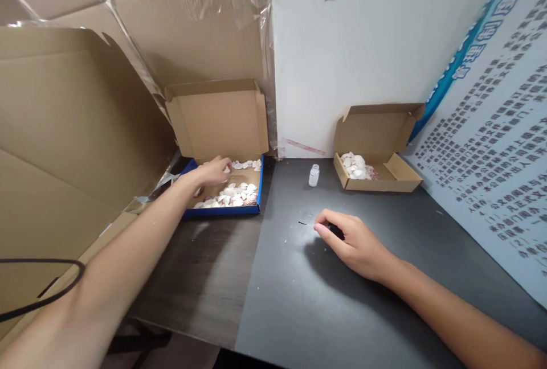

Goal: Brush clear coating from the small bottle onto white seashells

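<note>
My left hand (215, 170) reaches into the open blue-edged box (260, 189), its fingers closed at a pale shell near the back row. White and brownish shells (233, 195) lie along the front and back of that box. Over the dark grey mat, my right hand (348, 241) pinches a small brush (304, 223) with a thin dark tip pointing left; a black part of it shows inside the curled fingers. A small white bottle (314, 175) without a visible cap stands upright behind my right hand.
A smaller cardboard box (376, 185) with its lid up holds white shells (355, 165) on its left side. Tall cardboard (77, 118) stands at the left, with a black cable (43, 261) near my left arm. A printed poster (491, 130) leans at the right.
</note>
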Demonstrator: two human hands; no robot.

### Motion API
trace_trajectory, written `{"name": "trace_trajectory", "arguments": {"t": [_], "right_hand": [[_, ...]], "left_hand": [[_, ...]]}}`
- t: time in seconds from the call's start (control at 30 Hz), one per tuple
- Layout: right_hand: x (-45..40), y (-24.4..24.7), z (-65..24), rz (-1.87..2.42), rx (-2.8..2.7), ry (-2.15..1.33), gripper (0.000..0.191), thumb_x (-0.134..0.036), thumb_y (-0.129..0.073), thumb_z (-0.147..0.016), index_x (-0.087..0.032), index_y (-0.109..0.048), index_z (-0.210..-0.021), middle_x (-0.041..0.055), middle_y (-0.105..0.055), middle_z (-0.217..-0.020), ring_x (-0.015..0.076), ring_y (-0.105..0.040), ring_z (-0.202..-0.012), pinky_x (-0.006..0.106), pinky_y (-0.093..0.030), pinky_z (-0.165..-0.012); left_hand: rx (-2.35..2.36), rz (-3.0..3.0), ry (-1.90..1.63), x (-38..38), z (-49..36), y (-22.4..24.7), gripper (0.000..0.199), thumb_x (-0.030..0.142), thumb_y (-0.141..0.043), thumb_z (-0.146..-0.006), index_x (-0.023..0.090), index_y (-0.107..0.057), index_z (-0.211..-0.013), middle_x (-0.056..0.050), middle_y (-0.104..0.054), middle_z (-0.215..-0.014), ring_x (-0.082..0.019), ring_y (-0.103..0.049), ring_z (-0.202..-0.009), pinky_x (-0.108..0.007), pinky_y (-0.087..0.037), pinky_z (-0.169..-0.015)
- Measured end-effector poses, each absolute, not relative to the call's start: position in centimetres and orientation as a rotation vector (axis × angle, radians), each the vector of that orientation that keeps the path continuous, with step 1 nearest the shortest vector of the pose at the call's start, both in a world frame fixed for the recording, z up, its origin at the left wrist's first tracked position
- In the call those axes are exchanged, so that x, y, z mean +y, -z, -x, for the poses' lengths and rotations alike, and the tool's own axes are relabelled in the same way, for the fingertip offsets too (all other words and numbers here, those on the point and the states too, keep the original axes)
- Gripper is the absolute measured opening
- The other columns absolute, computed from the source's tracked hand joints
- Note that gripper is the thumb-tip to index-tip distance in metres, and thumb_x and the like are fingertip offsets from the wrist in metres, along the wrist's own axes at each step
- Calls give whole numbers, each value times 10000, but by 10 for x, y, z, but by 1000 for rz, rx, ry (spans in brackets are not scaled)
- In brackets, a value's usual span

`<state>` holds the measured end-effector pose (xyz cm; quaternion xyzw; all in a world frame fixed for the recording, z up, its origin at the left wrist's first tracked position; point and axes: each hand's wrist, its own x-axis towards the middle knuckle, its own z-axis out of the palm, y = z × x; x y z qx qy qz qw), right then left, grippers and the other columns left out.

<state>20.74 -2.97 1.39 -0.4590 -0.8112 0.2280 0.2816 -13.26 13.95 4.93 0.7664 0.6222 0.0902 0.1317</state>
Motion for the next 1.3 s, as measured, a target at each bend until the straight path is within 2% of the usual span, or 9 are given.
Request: {"name": "trace_trajectory", "arguments": {"t": [0.1,0.2,0.63,0.77,0.87,0.93,1.1,1.2,1.3], "right_hand": [[-29,-13,-208,1238,-2155,-602,214,-272,-435,-977,-205,-528,-797,-18,-582,-706,137,-518,-636,251,-383,-596],[-28,-12,-210,1253,-2119,-596,211,-295,-425,-983,-207,-520,-816,-16,-566,-707,140,-505,-640,248,-374,-586],[-28,-9,-208,1226,-2107,-639,188,-286,-444,-972,-213,-524,-818,-24,-572,-718,133,-501,-642,252,-363,-602],[-29,-10,-208,1208,-2099,-633,184,-273,-451,-965,-212,-522,-806,-24,-576,-721,132,-508,-645,251,-369,-610],[-30,-11,-208,1191,-2102,-630,168,-258,-461,-956,-211,-526,-808,-21,-587,-739,131,-513,-649,248,-367,-609],[-30,-12,-207,1189,-2106,-630,157,-250,-466,-952,-211,-528,-813,-20,-590,-747,131,-513,-649,247,-364,-606],[-29,-12,-208,1179,-2079,-602,151,-253,-473,-946,-209,-537,-816,-19,-581,-737,130,-507,-644,243,-362,-598],[-24,-13,-214,1193,-1989,-531,144,-275,-492,-941,-208,-550,-828,-30,-546,-696,122,-481,-605,242,-361,-596],[-17,-15,-224,1249,-1850,-481,161,-322,-500,-941,-209,-564,-845,-47,-481,-632,117,-444,-550,241,-340,-561]], "left_hand": [[1718,-2334,-255,153,109,-46,286,203,-592,-801,159,-631,-1081,-122,-625,-1118,-244,-590,-1002,-344,-456,-869],[1641,-2377,-220,166,87,-37,287,301,-578,-913,148,-602,-1155,-98,-620,-1155,-225,-603,-1025,-423,-496,-893],[1634,-2326,-227,173,69,-21,311,333,-580,-932,163,-597,-1191,-98,-616,-1201,-216,-625,-1014,-426,-545,-861],[1668,-2236,-378,161,78,-31,268,328,-589,-923,145,-605,-1119,-74,-633,-1084,-187,-627,-907,-377,-548,-783],[1629,-2155,-543,147,85,-41,98,173,-619,-838,156,-560,-915,-12,-580,-847,-132,-552,-720,-287,-491,-661],[1564,-2090,-652,139,83,-47,153,81,-559,-757,189,-468,-815,26,-489,-727,-109,-476,-617,-250,-430,-586],[1362,-1961,-764,123,45,-60,225,56,-412,-659,228,-289,-736,52,-317,-628,-95,-353,-489,-225,-338,-497],[1298,-1950,-680,116,9,-61,192,80,-423,-660,223,-307,-714,43,-348,-631,-95,-349,-474,-221,-315,-474],[1328,-1984,-543,110,-23,-53,93,153,-502,-741,203,-425,-727,46,-398,-613,-103,-377,-501,-230,-321,-491]]}}
